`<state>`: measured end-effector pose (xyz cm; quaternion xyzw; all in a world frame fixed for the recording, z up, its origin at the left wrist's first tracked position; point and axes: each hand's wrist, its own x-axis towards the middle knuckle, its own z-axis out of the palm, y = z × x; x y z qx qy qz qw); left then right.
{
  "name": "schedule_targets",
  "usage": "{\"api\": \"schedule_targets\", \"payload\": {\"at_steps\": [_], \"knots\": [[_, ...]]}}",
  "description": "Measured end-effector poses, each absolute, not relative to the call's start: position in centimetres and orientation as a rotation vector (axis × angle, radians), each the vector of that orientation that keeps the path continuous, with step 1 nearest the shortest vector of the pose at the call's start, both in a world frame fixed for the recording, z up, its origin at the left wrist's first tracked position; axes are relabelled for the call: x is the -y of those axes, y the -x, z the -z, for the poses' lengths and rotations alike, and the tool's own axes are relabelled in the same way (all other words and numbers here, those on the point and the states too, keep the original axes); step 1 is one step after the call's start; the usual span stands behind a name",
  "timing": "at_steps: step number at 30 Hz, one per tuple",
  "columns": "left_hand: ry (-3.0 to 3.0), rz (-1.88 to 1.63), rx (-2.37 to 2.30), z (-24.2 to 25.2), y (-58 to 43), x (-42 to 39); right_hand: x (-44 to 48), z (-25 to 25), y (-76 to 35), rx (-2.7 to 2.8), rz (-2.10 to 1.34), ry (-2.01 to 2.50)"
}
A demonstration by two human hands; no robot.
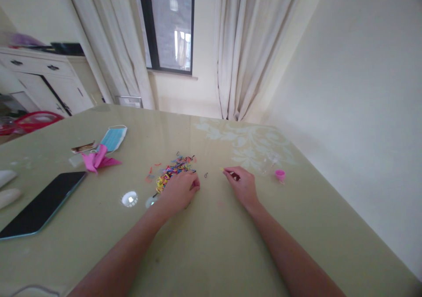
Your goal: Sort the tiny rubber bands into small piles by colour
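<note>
A loose pile of small colourful rubber bands (173, 170) lies at the middle of the glossy table (204, 253). My left hand (180, 190) rests at the pile's near right edge, its fingers curled down and closed; whatever they may hold is hidden. To the right, my right hand (242, 185) pinches a tiny yellow piece, which looks like a rubber band (222, 169), between thumb and fingertip. One small dark band (206, 175) sits alone on the tabletop between both hands.
Right of my right hand are a small pink cup-like piece (280, 174) and a clear plastic container (270, 161). Over on the left lie a pink folded-paper bird (98, 160), a blue face mask (114, 138) and a dark-screened tablet (44, 204). A wall (356, 112) borders the right side.
</note>
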<state>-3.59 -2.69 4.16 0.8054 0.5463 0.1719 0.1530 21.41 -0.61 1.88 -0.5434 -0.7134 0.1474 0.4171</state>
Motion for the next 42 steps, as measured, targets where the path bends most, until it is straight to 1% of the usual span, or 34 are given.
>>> {"api": "schedule_targets", "payload": {"at_steps": [4,7,10,15,22,25,28,32,35,42], "knots": [[-2.068,-0.829,-1.457,-4.4,3.2,2.2,0.0,-1.5,-21.7,1.822,-0.385,1.432],[-1.771,-1.071,-1.247,-4.8,2.8,1.9,-0.3,-1.3,-22.0,1.828,-0.385,1.5],[-1.474,-1.195,-1.061,-5.3,2.4,2.1,-0.6,-1.1,-22.1,1.842,-0.393,1.56],[-1.144,-1.194,-0.905,-5.8,1.9,2.8,-0.7,-0.8,-21.9,1.865,-0.373,1.594],[-1.052,-1.214,-0.796,-6.2,1.5,3.5,-0.8,-0.7,-21.8,1.816,-0.356,1.595],[-1.058,-1.221,-0.761,-6.3,1.3,3.8,0.1,-1.7,-21.2,1.773,-0.333,1.433],[-1.061,-1.231,-0.733,-6.3,1.3,4.1,2.0,-3.3,-20.0,1.774,-0.308,1.131],[-1.129,-1.219,-0.728,-6.4,1.4,4.3,4.8,-5.0,-18.7,1.791,-0.393,0.822],[-1.168,-1.194,-0.73,-6.4,1.3,4.4,5.9,-5.5,-18.3,1.768,-0.415,0.755],[-1.194,-1.146,-0.752,-6.6,1.1,4.5,6.4,-5.9,-18.5,1.706,-0.435,0.772]]}}
